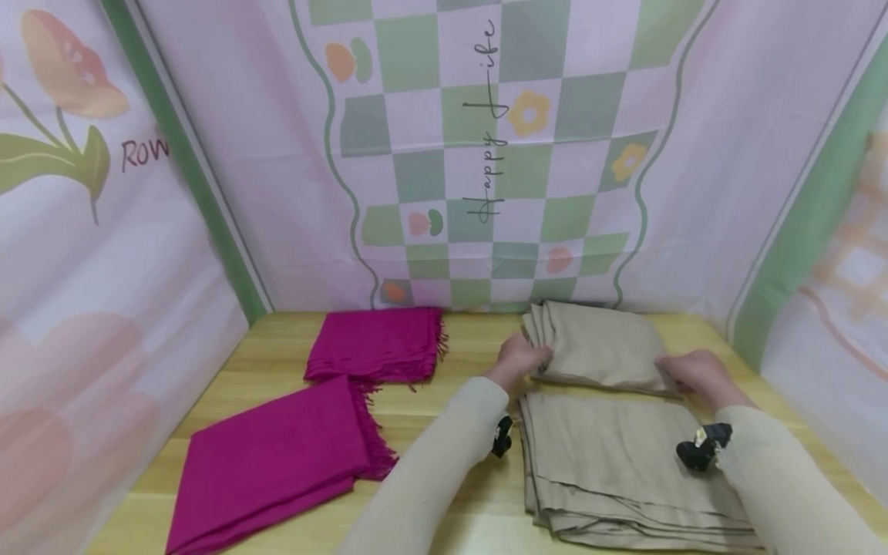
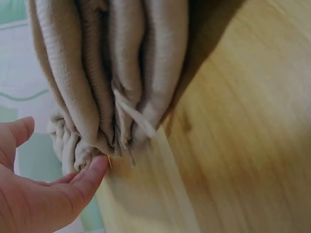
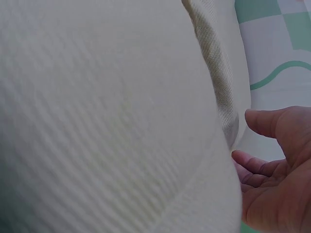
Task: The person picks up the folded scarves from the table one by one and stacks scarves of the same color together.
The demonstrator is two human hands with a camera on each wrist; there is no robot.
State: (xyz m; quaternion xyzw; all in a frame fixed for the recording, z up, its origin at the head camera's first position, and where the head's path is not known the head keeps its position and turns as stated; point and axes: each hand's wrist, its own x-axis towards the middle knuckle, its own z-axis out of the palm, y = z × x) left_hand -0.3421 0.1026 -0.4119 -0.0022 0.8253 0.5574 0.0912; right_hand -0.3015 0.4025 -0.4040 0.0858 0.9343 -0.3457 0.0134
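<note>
A folded beige scarf [image 1: 602, 343] lies at the back right of the wooden table. At its left edge is my left hand [image 1: 518, 360]; in the left wrist view that hand [image 2: 46, 187] has its thumb apart and its fingertips touching the layered folds. My right hand [image 1: 704, 375] is at the opposite edge. The right wrist view shows that hand [image 3: 279, 177] with thumb and fingers spread beside the cloth edge, where contact is hard to tell. Nearer to me, below both hands, lies a larger folded beige scarf [image 1: 617, 455], its edges stacked in several layers.
On the left, a fringed magenta scarf [image 1: 375, 343] lies folded at the back, and a larger one [image 1: 270, 462] lies in front of it. Printed curtains [image 1: 277, 139] enclose the wooden table [image 1: 472, 524] at the back and sides.
</note>
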